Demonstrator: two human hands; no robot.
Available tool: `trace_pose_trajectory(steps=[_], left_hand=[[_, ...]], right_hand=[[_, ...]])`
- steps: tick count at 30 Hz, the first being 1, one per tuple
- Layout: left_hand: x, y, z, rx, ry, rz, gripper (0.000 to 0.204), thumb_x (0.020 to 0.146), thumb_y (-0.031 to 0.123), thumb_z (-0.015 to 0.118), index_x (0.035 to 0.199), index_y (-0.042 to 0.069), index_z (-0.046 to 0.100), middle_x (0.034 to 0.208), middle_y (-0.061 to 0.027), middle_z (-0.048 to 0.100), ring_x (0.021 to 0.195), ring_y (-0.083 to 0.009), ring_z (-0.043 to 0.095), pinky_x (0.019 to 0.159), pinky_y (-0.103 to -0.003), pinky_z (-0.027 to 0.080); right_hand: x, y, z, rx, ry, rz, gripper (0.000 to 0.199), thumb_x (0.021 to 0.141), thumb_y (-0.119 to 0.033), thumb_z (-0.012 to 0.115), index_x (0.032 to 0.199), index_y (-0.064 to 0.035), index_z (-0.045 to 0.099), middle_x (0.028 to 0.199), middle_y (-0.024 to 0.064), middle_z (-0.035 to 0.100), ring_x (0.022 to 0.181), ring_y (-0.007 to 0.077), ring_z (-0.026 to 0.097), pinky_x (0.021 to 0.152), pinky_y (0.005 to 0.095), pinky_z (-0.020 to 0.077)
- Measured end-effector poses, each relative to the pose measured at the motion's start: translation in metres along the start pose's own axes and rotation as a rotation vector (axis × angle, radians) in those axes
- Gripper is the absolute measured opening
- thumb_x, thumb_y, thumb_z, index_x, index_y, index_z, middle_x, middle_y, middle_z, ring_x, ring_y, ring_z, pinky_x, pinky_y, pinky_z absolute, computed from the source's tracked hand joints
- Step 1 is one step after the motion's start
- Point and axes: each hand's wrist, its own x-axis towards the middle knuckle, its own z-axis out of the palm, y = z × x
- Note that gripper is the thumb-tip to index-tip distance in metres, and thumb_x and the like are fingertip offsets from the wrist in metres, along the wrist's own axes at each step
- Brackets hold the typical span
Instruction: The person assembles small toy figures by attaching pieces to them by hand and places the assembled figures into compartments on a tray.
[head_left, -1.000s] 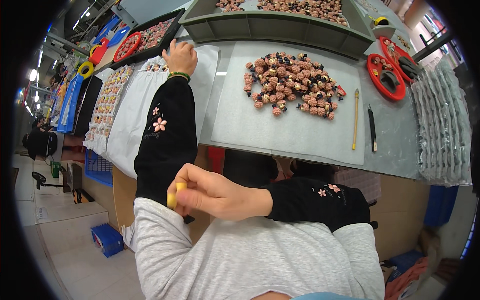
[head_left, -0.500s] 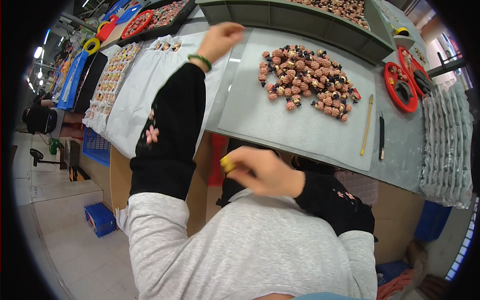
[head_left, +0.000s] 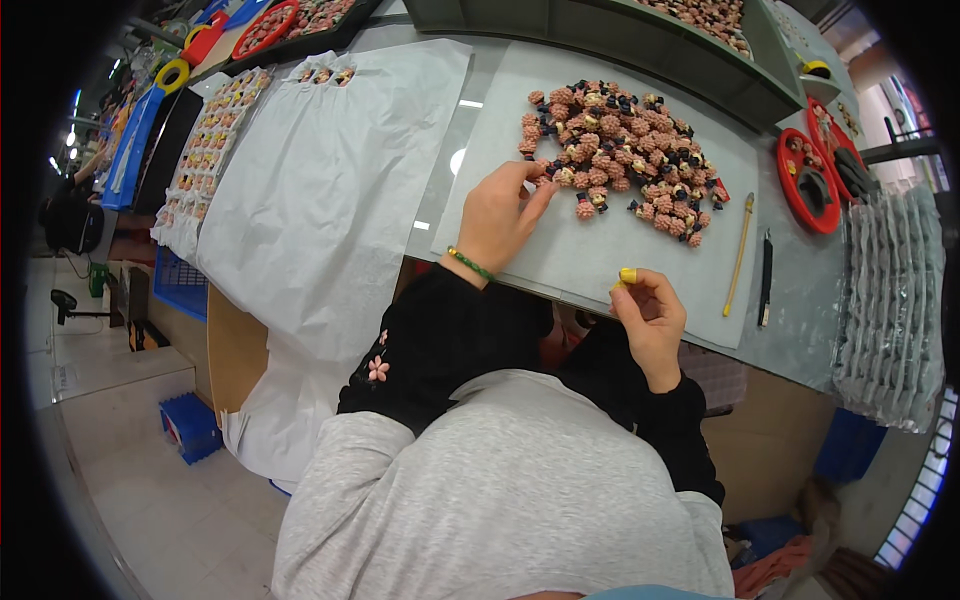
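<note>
The left hand (head_left: 498, 218) reaches with loose fingers, grasping nothing, into the pile of small pink figurines (head_left: 620, 150) at one o'clock. The right hand (head_left: 650, 315), wearing a yellow finger cot (head_left: 627, 275), looks empty. A careless sweep could scatter figurines off the white sheet (head_left: 600, 250).

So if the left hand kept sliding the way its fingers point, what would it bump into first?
Probably the pile of small pink and black bead-like figures: the left hand points up and right, its fingertips already at the pile's near edge.

Heap of small pink-and-black figurines (head_left: 625, 150) on a grey mat (head_left: 600, 250), its near edge touching the left hand (head_left: 500, 215)
</note>
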Motion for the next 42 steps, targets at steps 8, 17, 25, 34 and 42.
trace_pose_trajectory(steps=[8,17,25,34,42], left_hand=[[-0.013,0.043,0.007,-0.465,-0.108,0.317,0.027,0.064,-0.006,0.065,0.089,0.003,0.058,0.093,-0.0088,0.06,0.081,-0.0233,0.059,0.069,-0.027,0.048],[-0.027,0.046,0.016,-1.149,-0.338,-0.379,0.025,0.083,0.008,0.057,0.106,-0.003,0.054,0.093,-0.0071,0.059,0.081,-0.0103,0.054,0.073,-0.024,0.045],[-0.03,0.038,0.021,-1.342,-0.347,-0.404,0.026,0.084,0.004,0.053,0.11,-0.003,0.052,0.105,-0.0125,0.057,0.097,-0.0176,0.055,0.084,-0.029,0.045],[-0.029,0.04,0.013,-1.424,-0.317,-0.619,0.027,0.086,0.006,0.05,0.112,-0.002,0.049,0.108,-0.0112,0.055,0.098,-0.0175,0.054,0.083,-0.031,0.047],[-0.027,0.037,0.011,-1.391,-0.284,-0.727,0.026,0.087,0.011,0.044,0.111,0.002,0.049,0.105,-0.006,0.053,0.089,-0.013,0.05,0.073,-0.027,0.043]], right_hand=[[0.025,-0.016,0.013,0.362,0.135,0.179,0.019,0.083,-0.005,0.056,0.099,0.0041,0.052,0.083,0.0095,0.059,0.068,0.0127,0.058,0.062,0.0236,0.0482],[0.019,-0.007,0.019,0.099,0.205,-0.219,0.02,0.079,0.004,0.059,0.098,0.0045,0.052,0.096,0.0109,0.056,0.083,0.0144,0.057,0.071,0.0258,0.0493],[0.016,-0.008,0.023,0.239,0.243,-0.129,0.031,0.077,0.007,0.058,0.106,0.0052,0.047,0.097,0.0102,0.054,0.089,0.0161,0.056,0.08,0.0263,0.0469],[0.033,-0.013,0.013,-0.148,0.072,-0.331,0.025,0.074,0.006,0.061,0.097,0.0023,0.054,0.095,0.0104,0.055,0.086,0.0159,0.056,0.072,0.0247,0.0485],[0.086,-0.014,-0.009,-1.244,-0.018,-0.445,0.03,0.064,0.0,0.052,0.094,-0.0021,0.056,0.085,0.0104,0.055,0.085,0.0271,0.048,0.077,0.0351,0.0395]])
